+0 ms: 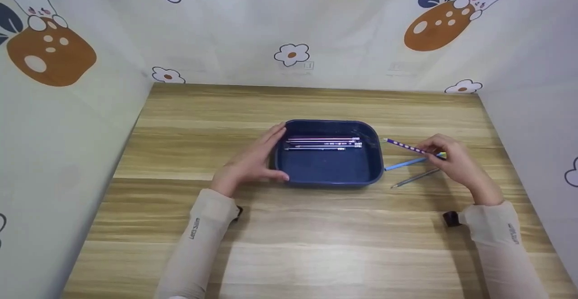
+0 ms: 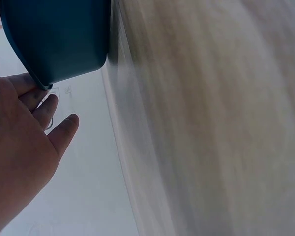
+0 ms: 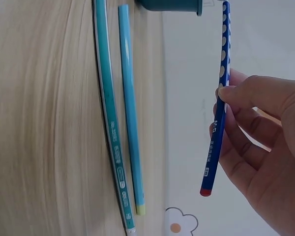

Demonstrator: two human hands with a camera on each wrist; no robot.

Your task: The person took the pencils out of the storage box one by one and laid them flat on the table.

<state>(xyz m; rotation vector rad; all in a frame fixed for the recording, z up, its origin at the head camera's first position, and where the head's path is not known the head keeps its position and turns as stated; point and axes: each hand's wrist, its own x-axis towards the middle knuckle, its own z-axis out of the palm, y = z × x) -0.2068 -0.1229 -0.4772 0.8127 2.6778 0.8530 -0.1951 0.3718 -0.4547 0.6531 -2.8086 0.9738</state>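
In the head view a dark blue tray (image 1: 329,183) stands on the table with several pencils (image 1: 323,144) lying along its far side. My left hand (image 1: 250,161) is spread at its left end, thumb at the near corner and straight fingers along the far corner. In the left wrist view these fingers (image 2: 64,132) touch the rim of the tray (image 2: 59,44). Right of the tray, my right hand (image 1: 451,159) pinches a dark blue pencil with white dots (image 3: 216,128), thumb against fingers. That pencil is raised above the table, its far end pointing at the tray.
Under the right hand, a light blue pencil (image 1: 406,163) and a grey-green pencil (image 1: 413,179) lie on the wooden table (image 1: 316,245). A patterned cloth (image 1: 235,32) hangs behind the table and along both sides.
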